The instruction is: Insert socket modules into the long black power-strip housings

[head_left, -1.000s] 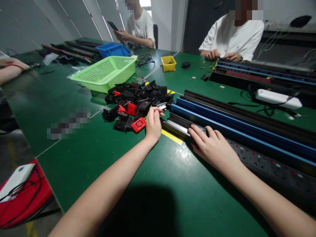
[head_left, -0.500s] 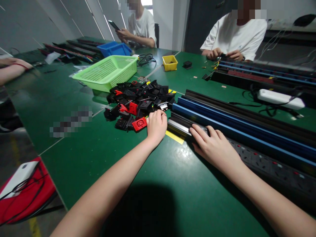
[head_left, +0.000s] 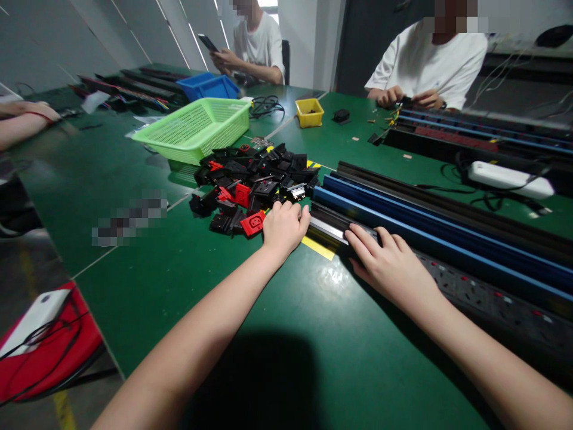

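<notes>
The fingers (head_left: 293, 210) of the left hand (head_left: 283, 232) bunch in at the near-left end of a black strip (head_left: 474, 286); whether they hold anything, I can't tell. The right hand (head_left: 388, 258) lies over the strip, fingers slightly parted, its grip unclear. The strip runs toward four o'clock across the green surface (head_left: 362, 358). From the left hand, a red socket (head_left: 253, 223) sits close at nine, black modules (head_left: 265, 189) at eleven.
</notes>
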`<state>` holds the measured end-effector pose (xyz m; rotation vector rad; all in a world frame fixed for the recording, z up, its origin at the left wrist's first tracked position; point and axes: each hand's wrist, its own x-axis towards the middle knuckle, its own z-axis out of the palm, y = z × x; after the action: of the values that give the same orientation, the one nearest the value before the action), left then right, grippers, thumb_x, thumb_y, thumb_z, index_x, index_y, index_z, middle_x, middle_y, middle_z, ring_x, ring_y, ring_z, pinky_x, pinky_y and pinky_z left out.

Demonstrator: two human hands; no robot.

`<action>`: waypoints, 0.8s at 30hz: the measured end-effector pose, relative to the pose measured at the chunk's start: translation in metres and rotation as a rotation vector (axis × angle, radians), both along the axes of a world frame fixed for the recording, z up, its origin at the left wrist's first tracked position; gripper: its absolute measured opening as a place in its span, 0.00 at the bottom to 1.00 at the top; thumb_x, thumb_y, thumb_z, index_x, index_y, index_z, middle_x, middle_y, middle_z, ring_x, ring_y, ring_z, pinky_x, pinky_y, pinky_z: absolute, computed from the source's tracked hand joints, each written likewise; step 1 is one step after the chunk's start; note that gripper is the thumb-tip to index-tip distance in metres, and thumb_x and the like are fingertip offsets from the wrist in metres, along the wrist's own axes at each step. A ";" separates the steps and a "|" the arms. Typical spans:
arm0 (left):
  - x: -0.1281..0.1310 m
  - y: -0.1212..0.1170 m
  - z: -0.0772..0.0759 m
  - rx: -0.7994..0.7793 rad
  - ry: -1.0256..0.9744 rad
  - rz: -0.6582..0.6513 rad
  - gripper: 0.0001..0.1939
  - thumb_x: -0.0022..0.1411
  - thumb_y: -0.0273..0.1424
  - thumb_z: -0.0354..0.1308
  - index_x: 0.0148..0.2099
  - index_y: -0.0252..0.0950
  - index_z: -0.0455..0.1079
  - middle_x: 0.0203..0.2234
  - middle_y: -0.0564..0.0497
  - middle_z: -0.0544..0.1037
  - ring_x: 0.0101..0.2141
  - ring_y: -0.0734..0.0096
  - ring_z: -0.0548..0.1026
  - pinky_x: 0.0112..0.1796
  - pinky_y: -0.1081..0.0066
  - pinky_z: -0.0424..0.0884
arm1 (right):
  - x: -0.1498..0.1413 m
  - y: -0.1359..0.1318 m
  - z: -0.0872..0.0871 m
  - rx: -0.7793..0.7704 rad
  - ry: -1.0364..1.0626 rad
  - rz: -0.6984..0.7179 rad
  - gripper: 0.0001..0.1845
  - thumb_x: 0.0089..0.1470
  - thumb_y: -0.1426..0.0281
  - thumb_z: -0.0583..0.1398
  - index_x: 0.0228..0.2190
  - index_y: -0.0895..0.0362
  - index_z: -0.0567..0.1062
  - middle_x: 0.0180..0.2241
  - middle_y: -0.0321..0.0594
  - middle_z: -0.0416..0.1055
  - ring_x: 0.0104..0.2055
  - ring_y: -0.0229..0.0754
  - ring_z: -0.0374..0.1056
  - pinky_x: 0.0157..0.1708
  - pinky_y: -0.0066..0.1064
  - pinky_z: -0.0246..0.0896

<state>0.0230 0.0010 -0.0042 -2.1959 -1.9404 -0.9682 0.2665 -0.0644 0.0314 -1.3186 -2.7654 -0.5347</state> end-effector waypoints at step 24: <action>-0.005 0.021 -0.005 0.232 -1.370 -0.053 0.30 0.69 0.57 0.37 0.27 0.40 0.60 0.23 0.53 0.68 0.26 0.72 0.70 0.30 0.71 0.67 | 0.000 0.000 0.001 0.072 -0.044 0.012 0.27 0.65 0.66 0.55 0.63 0.59 0.65 0.65 0.48 0.64 0.55 0.63 0.65 0.45 0.47 0.63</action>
<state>0.0178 0.0223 -0.0096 -1.4270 -1.7767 -2.9984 0.2663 -0.0645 0.0322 -1.2904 -2.7581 -0.6631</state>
